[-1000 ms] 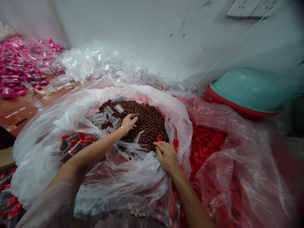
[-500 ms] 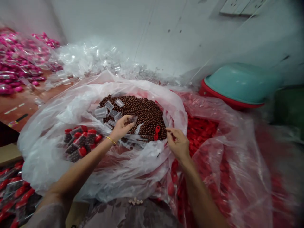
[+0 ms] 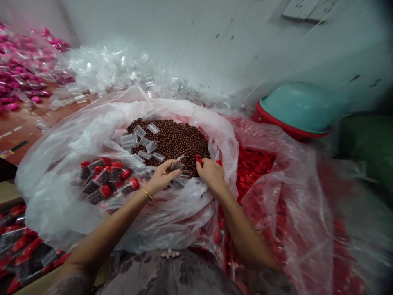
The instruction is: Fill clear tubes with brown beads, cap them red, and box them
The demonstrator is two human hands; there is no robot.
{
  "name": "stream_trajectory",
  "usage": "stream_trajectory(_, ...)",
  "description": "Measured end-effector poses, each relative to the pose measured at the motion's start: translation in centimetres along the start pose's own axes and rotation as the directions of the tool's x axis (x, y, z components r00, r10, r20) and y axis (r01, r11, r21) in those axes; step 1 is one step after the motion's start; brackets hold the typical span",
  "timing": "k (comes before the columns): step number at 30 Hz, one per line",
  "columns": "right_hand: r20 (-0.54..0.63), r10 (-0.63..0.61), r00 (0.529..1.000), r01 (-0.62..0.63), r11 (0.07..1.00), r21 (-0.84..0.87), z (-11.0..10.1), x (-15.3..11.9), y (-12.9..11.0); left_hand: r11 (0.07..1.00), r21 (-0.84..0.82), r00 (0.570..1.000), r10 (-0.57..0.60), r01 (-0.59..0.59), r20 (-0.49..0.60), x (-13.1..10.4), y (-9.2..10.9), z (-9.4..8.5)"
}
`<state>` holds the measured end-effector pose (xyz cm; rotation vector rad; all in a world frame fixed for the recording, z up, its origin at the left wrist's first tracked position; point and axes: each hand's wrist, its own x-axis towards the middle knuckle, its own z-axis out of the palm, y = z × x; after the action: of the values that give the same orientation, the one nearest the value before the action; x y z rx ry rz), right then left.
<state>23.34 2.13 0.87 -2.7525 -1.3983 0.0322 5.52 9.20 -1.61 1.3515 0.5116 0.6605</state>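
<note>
My left hand (image 3: pixel 162 177), a yellow bangle at its wrist, pinches a small clear plastic container (image 3: pixel 176 166). Whether beads are inside it or only show through from behind, I cannot tell. Close on its right, my right hand (image 3: pixel 211 174) has its fingers closed on a red plastic cap (image 3: pixel 199 158), which pokes out past the thumb. Both hands are over the near edge of a heap of round brown beads (image 3: pixel 181 139). Several loose clear containers (image 3: pixel 129 141) lie on the heap's left side. Filled containers with red caps (image 3: pixel 104 176) are piled left of my left hand.
A white plastic sheet (image 3: pixel 61 164) surrounds the beads. On the right, red caps (image 3: pixel 251 172) lie under clear plastic. Behind stand a teal basin (image 3: pixel 303 106) and a heap of clear containers (image 3: pixel 107 67). Pink-capped pieces (image 3: pixel 24 65) lie far left, more red-capped containers (image 3: pixel 21 250) lower left.
My right hand has moved left and now grips a red cap; one lay on the beads beside it before. My left hand, still holding the clear container, has come slightly nearer and to the right.
</note>
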Motion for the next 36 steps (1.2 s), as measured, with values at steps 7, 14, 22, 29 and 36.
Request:
stream_trajectory(7,-0.113,-0.322,0.94,0.312,0.678,0.665,-0.7,-2.1,0.9,0.991,-0.098,0.985,-0.08,0.095,0.152,-0.5,0.0,0.0)
stream_trajectory(14,-0.158,-0.452,0.878,0.412,0.545,0.73,-0.9,-5.0,-0.9,1.0,0.019,0.984,-0.015,0.012,0.175,-1.0,0.2,1.1)
stream_trajectory(22,-0.162,-0.547,0.822,0.499,0.553,0.667,-1.2,-5.9,-0.3,0.984,0.172,0.993,0.015,-0.036,0.118,-1.6,0.3,1.8)
stream_trajectory(29,-0.225,-0.636,0.738,0.672,0.662,0.331,-1.8,-6.9,0.4,0.946,0.296,0.981,0.085,-0.134,0.173,-2.5,0.1,2.6)
stream_trajectory(36,-0.123,-0.64,0.759,0.637,0.69,0.344,-2.1,-6.9,0.7,0.808,0.554,0.957,0.043,-0.202,0.286,-2.6,0.7,2.2)
